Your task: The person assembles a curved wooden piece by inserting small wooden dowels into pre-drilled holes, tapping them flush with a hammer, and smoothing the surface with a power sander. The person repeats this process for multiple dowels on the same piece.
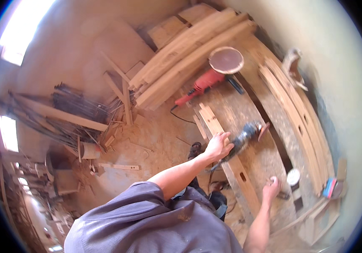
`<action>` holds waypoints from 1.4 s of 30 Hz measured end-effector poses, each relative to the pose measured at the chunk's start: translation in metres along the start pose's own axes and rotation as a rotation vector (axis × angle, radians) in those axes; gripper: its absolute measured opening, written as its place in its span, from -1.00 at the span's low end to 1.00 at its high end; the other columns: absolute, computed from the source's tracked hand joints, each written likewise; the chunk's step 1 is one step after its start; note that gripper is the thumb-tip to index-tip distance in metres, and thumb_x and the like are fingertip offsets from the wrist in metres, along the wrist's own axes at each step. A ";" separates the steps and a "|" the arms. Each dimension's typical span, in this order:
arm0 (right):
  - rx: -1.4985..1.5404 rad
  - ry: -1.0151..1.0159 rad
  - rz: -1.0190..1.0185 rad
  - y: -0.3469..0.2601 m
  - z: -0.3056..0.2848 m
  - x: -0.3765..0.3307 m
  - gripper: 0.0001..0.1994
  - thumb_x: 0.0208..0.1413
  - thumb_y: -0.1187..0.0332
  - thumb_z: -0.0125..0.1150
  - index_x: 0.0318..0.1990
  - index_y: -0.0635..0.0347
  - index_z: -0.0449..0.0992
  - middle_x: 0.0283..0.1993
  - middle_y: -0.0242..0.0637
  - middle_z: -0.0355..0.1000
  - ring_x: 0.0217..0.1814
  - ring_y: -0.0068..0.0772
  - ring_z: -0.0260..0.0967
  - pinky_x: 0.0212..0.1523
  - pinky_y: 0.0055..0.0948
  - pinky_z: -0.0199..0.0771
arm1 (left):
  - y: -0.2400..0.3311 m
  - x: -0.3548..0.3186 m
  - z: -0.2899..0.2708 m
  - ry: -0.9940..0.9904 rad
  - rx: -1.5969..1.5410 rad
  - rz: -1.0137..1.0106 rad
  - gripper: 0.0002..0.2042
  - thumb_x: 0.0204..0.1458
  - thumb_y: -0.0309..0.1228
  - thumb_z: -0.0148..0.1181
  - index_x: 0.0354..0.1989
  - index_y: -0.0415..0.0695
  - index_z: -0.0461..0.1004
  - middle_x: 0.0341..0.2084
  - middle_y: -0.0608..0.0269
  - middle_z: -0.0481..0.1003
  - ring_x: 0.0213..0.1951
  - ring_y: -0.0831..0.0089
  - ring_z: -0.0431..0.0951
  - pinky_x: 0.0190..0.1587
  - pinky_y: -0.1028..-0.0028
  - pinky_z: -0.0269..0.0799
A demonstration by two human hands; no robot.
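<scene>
Reaching across slotted wooden piece (235, 166), your left hand (219, 145) at near end of dark power tool (245, 135) on bench (260, 163); can't tell whether it grips. Your right hand (271, 188), fingers curled, near white round container (293, 177); hold unclear.

Stacked timber (183, 50), a red power tool (209, 80) and sawdust (160, 137) mark a woodshop.

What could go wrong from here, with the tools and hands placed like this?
The left hand is close beside the dark power tool; if the tool runs, it might injure that hand. The white round thing sits by the long gap in the bench and could perhaps fall in. The red sander trails a cord, which may snag.
</scene>
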State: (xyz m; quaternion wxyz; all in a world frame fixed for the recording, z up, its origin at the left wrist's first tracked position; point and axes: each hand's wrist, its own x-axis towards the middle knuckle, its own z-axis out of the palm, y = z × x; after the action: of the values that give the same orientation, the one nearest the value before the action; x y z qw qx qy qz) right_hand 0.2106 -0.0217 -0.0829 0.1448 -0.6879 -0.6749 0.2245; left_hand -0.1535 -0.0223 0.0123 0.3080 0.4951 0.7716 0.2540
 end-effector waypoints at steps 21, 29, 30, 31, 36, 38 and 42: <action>0.037 0.110 0.226 -0.329 0.046 0.004 -0.70 0.19 0.13 0.31 -0.05 0.10 0.64 -0.16 -0.24 0.62 -0.16 -0.20 0.55 -0.10 -0.27 0.57 | -0.390 0.486 -0.449 0.505 0.019 -0.221 -0.73 0.10 -0.41 0.16 -0.06 -0.15 0.64 -0.11 -0.09 0.62 -0.02 0.01 0.60 0.07 0.20 0.50; -0.140 0.022 0.217 -0.476 0.064 0.054 -0.76 -0.07 0.58 0.18 -0.18 0.43 0.52 -0.23 -0.11 0.48 -0.12 -0.15 0.44 0.04 -0.22 0.43 | -0.434 0.553 -0.443 0.525 0.147 -0.367 -0.61 0.06 -0.31 0.25 0.08 -0.12 0.58 0.03 -0.06 0.54 0.11 0.01 0.53 0.18 0.14 0.45; -0.135 0.035 0.208 -0.477 0.063 0.053 -0.76 -0.07 0.58 0.17 -0.17 0.43 0.53 -0.23 -0.12 0.48 -0.14 -0.17 0.43 0.02 -0.24 0.43 | -0.422 0.543 -0.440 0.595 0.230 -0.218 -0.63 0.06 -0.31 0.26 0.05 -0.12 0.59 0.01 -0.05 0.55 0.09 0.02 0.54 0.18 0.15 0.45; -0.136 0.034 0.206 -0.479 0.062 0.053 -0.76 -0.06 0.58 0.17 -0.17 0.42 0.53 -0.23 -0.12 0.48 -0.14 -0.19 0.43 0.00 -0.26 0.44 | -0.415 0.536 -0.434 0.665 0.309 -0.068 -0.64 0.06 -0.30 0.27 0.03 -0.13 0.60 -0.02 -0.04 0.56 0.07 0.02 0.54 0.17 0.15 0.45; 0.053 -0.105 0.348 -0.495 0.078 0.064 -0.78 -0.01 0.57 0.16 -0.16 0.40 0.54 -0.22 -0.15 0.48 -0.15 -0.23 0.45 -0.06 -0.32 0.46 | -0.429 0.532 -0.449 0.252 0.440 0.089 -0.77 0.07 -0.35 0.24 -0.13 -0.14 0.63 -0.14 -0.04 0.59 -0.01 0.04 0.58 0.09 0.13 0.52; -0.026 -0.089 0.162 -0.489 0.091 0.057 -0.78 0.01 0.58 0.15 -0.16 0.40 0.54 -0.23 -0.14 0.48 -0.15 -0.23 0.46 -0.09 -0.33 0.47 | -0.426 0.540 -0.457 0.108 0.512 0.031 -0.79 0.05 -0.38 0.22 -0.16 -0.13 0.64 -0.18 -0.05 0.61 -0.03 0.03 0.60 0.05 0.11 0.54; 0.012 -0.080 0.069 -0.500 0.106 0.042 -0.79 0.00 0.60 0.18 -0.17 0.38 0.56 -0.23 -0.11 0.49 -0.18 -0.20 0.49 -0.10 -0.32 0.50 | -0.416 0.551 -0.479 0.019 0.686 0.050 -0.76 -0.02 -0.36 0.21 -0.17 -0.09 0.66 -0.23 -0.06 0.63 -0.09 -0.01 0.64 -0.01 0.06 0.56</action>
State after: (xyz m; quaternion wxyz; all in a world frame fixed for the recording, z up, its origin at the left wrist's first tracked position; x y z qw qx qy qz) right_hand -0.2747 0.0330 0.0724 0.1140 -0.7003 -0.6546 0.2609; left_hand -0.9309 0.2848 -0.0743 0.1102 0.5862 0.8026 -0.0083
